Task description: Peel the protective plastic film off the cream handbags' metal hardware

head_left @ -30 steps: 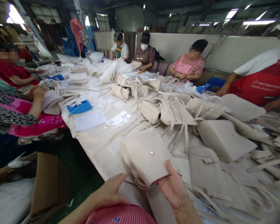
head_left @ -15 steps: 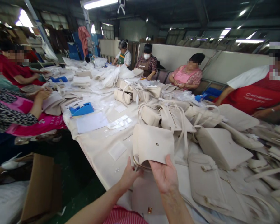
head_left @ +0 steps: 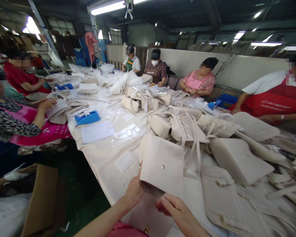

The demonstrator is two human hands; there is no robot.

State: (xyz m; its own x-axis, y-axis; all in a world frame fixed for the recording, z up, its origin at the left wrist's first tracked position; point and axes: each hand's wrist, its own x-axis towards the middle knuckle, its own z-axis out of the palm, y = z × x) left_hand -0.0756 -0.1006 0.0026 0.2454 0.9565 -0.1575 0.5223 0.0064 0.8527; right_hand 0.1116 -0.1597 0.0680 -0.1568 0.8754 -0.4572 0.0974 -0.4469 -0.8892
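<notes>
A beige handbag (head_left: 160, 154) is tilted up over the near table edge, its flap facing me with a small metal eyelet (head_left: 163, 167). My left hand (head_left: 135, 188) grips the bag's lower left side, fingers partly hidden behind it. Just below the flap's bottom edge, my right hand (head_left: 172, 207) is apart from the bag with its fingers curled in; whether anything small is between them is hidden. Underneath lies a beige panel (head_left: 144, 210) with a gold clasp (head_left: 146, 229) close to my striped clothing.
Beige bags (head_left: 239, 158) pile up at right and behind. Left on the table are white paper (head_left: 98, 132), a blue tape dispenser (head_left: 88, 117) and plastic bags (head_left: 118, 82). A cardboard box (head_left: 40, 200) stands on the floor at lower left. Several co-workers sit or stand round the table.
My right hand has come off the flap's lower edge, moved down and curled. My left hand has moved up onto the bag's side. The flap now hangs flatter, facing me.
</notes>
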